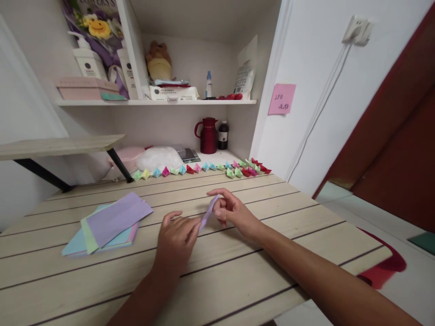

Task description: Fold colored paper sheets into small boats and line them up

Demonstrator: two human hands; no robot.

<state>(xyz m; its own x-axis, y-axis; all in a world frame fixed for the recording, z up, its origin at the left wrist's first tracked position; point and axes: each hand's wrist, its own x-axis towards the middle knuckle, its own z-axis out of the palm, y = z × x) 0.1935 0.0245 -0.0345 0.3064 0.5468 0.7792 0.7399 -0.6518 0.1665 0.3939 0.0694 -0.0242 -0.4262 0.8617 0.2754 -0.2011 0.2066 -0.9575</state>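
Both of my hands hold a narrow folded strip of purple paper just above the wooden slatted table. My left hand pinches the strip's lower end with closed fingers. My right hand grips its upper end between thumb and forefinger. A stack of coloured paper sheets, purple on top, lies to the left of my hands.
A row of small folded paper boats in several colours lines the table's far edge. Behind stand a red jug, a dark bottle and a plastic bag. A shelf above holds bottles and boxes. A pink note sticks to the wall.
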